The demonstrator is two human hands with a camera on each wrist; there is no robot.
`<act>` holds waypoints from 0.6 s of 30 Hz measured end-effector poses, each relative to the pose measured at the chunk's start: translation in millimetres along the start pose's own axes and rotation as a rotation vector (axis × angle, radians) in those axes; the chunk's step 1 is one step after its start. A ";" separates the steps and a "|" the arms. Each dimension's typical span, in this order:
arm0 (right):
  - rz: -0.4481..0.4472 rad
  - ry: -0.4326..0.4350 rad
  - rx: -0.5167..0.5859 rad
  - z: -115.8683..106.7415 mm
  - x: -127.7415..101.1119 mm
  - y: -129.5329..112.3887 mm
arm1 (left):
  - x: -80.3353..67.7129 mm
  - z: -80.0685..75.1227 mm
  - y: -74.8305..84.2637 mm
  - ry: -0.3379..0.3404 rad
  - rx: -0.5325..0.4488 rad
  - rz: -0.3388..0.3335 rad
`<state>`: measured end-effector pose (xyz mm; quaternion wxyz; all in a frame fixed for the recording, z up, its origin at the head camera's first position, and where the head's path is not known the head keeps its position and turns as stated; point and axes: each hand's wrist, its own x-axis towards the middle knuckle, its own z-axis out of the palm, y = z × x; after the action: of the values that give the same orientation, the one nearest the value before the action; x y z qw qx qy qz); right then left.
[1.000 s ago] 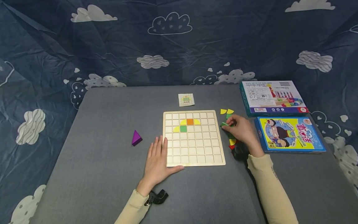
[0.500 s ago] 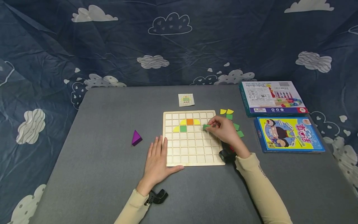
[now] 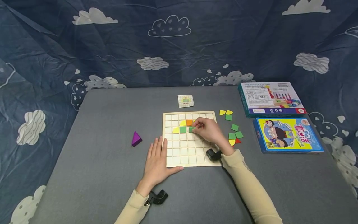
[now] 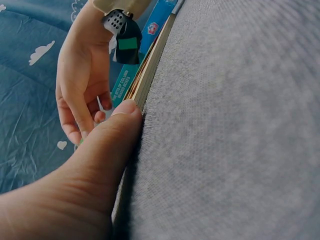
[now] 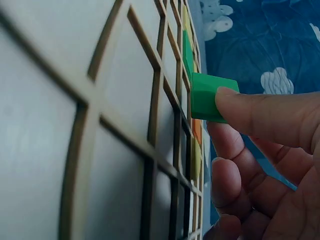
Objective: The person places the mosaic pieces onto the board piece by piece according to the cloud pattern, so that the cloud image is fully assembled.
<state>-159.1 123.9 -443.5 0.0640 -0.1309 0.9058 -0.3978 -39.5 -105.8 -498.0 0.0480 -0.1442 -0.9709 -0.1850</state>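
Note:
My right hand pinches a green square tile between thumb and fingers, close over the wooden grid board. In the head view this tile shows below an orange square tile and one cell away from a green square tile lying in the grid. Two yellow rounded-edge tiles, one of them beside that green square, also lie in cells. My left hand rests with straight fingers along the board's left side, its thumb at the near edge.
Loose green, yellow and red tiles lie right of the board. Two boxes, one blue and yellow, one white-topped, stand further right. A small pattern card lies behind the board, a purple pyramid-shaped block to its left.
My right hand has picked up a green square tile from the loose ones and carried it left over the board. My left hand has stayed in place.

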 end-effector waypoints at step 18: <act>0.006 0.012 -0.087 9.0 7.3 -0.3 | 0.3 -1.1 0.5 0.008 -0.006 0.003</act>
<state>-164.0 115.3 -449.3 0.0539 -0.1286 0.9230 -0.3586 -39.5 -105.7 -496.8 0.0519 -0.1451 -0.9699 -0.1884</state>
